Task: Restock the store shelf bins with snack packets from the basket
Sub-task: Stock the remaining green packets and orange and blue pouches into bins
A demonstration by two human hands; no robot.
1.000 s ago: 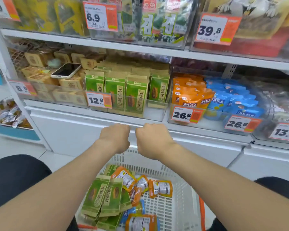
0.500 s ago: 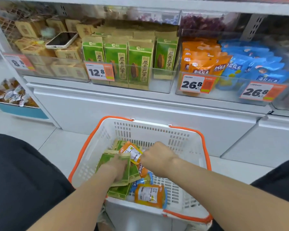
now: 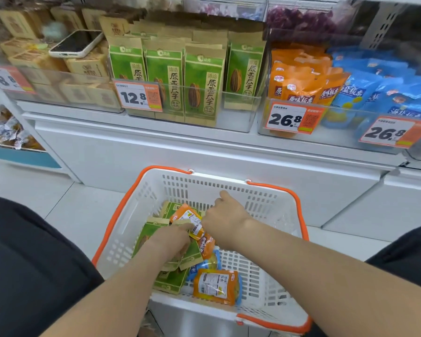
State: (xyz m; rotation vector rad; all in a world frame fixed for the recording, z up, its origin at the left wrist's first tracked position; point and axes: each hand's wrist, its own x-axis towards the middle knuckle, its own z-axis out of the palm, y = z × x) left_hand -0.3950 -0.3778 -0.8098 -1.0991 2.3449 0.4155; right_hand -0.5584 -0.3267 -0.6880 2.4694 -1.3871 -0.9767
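Both hands dig into the basket [image 3: 272, 205]: left hand [image 3: 168, 239] clenched on green packets [image 3: 153, 229], right hand [image 3: 226, 215] pinching an orange packet [image 3: 187, 218]. Best lift cleanly toward twelve o'clock, sorting colours.

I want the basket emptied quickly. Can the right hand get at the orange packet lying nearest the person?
Probably yes. The orange packet lies on top at the near end of the basket, uncovered, and the right hand is already inside, just beyond it.

The basket [image 3: 265, 205] is matt white perforated plastic with an orange rim — its orange packets [image 3: 215, 285] glossy film, the green ones [image 3: 170, 283] matt, paper-like.
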